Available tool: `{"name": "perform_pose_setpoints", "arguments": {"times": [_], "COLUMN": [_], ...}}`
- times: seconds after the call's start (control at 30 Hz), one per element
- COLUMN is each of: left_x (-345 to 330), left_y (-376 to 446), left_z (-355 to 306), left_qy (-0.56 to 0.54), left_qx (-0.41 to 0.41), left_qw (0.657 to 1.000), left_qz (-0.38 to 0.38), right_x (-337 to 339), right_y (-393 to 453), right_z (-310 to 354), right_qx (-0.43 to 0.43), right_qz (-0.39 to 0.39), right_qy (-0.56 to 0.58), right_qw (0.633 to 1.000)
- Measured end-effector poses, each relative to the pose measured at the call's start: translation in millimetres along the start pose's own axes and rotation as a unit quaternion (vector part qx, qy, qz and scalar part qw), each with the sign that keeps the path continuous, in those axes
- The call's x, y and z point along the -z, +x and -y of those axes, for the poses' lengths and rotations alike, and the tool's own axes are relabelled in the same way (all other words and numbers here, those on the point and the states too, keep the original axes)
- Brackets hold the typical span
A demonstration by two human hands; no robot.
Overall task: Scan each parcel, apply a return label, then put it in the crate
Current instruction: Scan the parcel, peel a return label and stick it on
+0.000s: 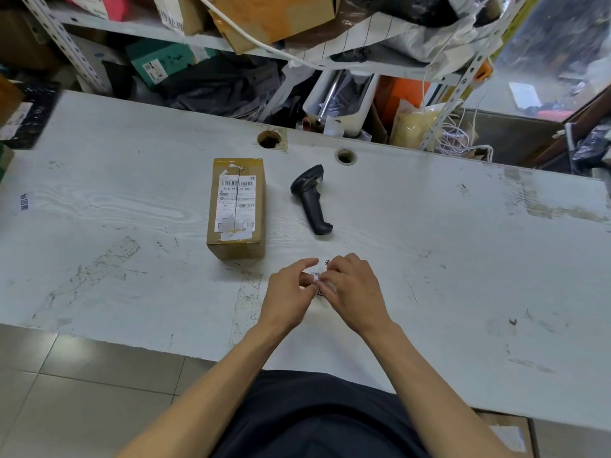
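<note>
A white worktable (429,259) is spanning the frame, worn and scuffed. Left of centre, a brown cardboard parcel (236,208) is lying flat on it, its printed shipping label facing up. Just right of the parcel, not touching it, a black handheld scanner (312,198) is lying on its side, with no hand on it. Below these, at lower centre, the left hand (287,292) and the right hand (355,289) are meeting fingertip to fingertip, both pinching a small white return label (318,277) just above the table surface; the label is largely hidden by the curled fingers. Cluttered shelving (185,31) is filling the upper frame.
</note>
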State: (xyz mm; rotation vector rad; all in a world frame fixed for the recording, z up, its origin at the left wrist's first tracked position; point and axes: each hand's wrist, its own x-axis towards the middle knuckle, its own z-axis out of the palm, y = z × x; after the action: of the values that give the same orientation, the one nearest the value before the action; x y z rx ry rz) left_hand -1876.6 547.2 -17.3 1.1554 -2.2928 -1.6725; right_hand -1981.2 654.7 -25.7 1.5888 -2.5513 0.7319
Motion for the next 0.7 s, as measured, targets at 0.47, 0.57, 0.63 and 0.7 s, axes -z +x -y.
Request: {"name": "perform_pose_setpoints", "arguments": {"times": [0.47,0.57,0.63,0.7], "left_x": [3.1,3.6,4.3,6.8], "left_y": [-5.2,-3.0,-2.1,-2.8], "left_z": [15.4,16.2,14.2,7.0], "left_qy": [-0.014,0.008,0.058,0.086], "left_qx": [0.003,0.011,0.001,-0.03], "left_qw": [0.999,0.999,0.998,0.995], "left_qz": [-0.035,-0.032,-0.032,-0.041], "right_x": [23.8,33.5,36.2,36.7], "right_y": [13.7,17.3,18.5,18.5], "right_z": [-2.5,-10.4,-9.7,-3.4], "right_qx": [-0.375,-0.44,-0.434,-0.406], "right_qz": [-0.028,-0.101,-0.127,-0.131], "right_qy": [0.301,0.325,0.338,0.346], "right_qw": [0.876,0.831,0.825,0.836]}}
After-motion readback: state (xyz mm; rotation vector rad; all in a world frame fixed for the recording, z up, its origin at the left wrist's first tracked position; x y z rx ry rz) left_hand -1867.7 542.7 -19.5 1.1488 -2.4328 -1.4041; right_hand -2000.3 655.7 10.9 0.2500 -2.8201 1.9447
